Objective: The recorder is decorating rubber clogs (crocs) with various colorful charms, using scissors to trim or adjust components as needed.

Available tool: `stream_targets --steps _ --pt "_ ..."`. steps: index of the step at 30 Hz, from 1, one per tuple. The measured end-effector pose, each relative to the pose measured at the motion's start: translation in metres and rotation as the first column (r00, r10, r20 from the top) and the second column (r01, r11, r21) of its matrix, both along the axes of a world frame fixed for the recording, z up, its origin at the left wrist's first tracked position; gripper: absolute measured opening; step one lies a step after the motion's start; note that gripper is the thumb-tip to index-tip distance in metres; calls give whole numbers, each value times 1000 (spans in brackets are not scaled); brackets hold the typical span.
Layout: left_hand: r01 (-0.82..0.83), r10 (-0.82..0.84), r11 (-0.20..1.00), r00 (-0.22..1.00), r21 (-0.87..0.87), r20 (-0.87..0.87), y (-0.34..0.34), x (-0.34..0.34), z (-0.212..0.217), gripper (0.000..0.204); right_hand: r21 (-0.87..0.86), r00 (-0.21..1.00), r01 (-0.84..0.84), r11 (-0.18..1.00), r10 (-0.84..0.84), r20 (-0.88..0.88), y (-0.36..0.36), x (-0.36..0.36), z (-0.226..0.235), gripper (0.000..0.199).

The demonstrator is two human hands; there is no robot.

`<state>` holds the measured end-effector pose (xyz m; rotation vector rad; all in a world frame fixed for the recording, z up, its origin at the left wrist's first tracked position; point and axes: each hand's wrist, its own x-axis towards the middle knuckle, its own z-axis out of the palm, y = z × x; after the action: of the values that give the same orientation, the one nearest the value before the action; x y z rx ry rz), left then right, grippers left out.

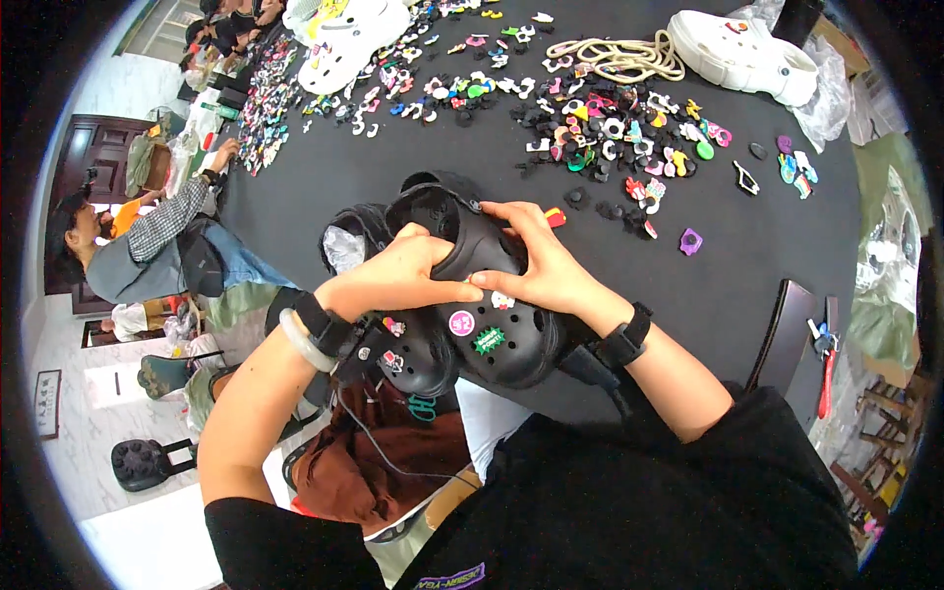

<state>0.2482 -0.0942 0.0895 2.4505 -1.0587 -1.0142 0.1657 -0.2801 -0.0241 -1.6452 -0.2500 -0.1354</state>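
A black clog (531,356) is tilted at the near edge of the table, held between both hands. My left hand (398,270) reaches over its opening, fingers partly hidden inside and thumb pressing on the upper. On the other side, my right hand (539,264) wraps the clog's rim, its thumb tip close to the left one. A small charm, too covered to make out, shows by the thumbs. Lower on the upper sit a pink round charm (461,324) and a green spiky charm (489,340). Left of it is a second black clog (428,366) with charms and clear plastic inside.
Loose colourful charms (615,133) lie heaped across the black table (442,147). Beyond are a beige cord (624,61) and white clogs (739,57). A dark flat case (782,329) and a red-handled tool (828,379) lie at right. Another person (147,251) works at left.
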Motion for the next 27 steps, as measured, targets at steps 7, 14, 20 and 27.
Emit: stream_targets --steps 7,14,20,27 --pt "68 -90 994 956 -87 -278 4 15 -2 33 16 1000 -25 1000 25 -6 2 1 0 91" --pt "-145 161 987 923 70 -349 -8 9 8 28 23 999 -25 999 24 35 -3 8 -9 87" --pt "59 -46 996 982 69 -181 -6 13 11 40 143 992 -109 984 118 -53 -10 11 -9 71" --pt "-7 30 988 989 154 -144 -14 0 4 41 202 980 -92 975 124 -153 -13 6 -9 66"
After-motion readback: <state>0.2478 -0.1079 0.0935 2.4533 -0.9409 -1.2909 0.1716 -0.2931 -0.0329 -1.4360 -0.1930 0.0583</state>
